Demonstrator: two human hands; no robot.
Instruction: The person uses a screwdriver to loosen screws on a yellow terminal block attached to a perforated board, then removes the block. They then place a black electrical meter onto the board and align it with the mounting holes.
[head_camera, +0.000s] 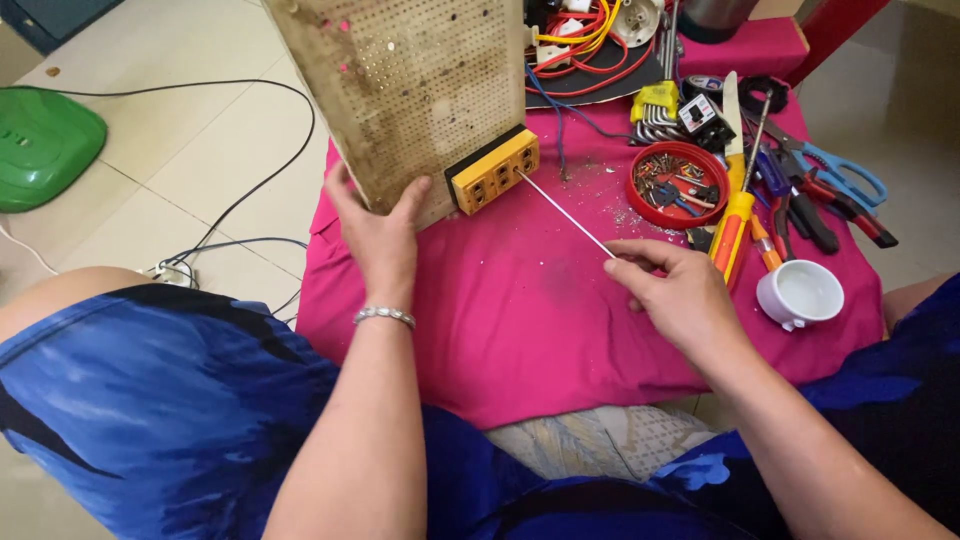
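Our left hand (375, 235) grips the perforated board (405, 90) upright; our right hand (670, 290) pinches a thin screwdriver shaft (565, 214) into the yellow socket block (494, 171) near the table's (520, 330) far edge. Next, we judge, a steady turn.

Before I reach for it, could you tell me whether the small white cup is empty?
Empty: the white cup stands upright on the pink cloth, and only its bare white inside shows.
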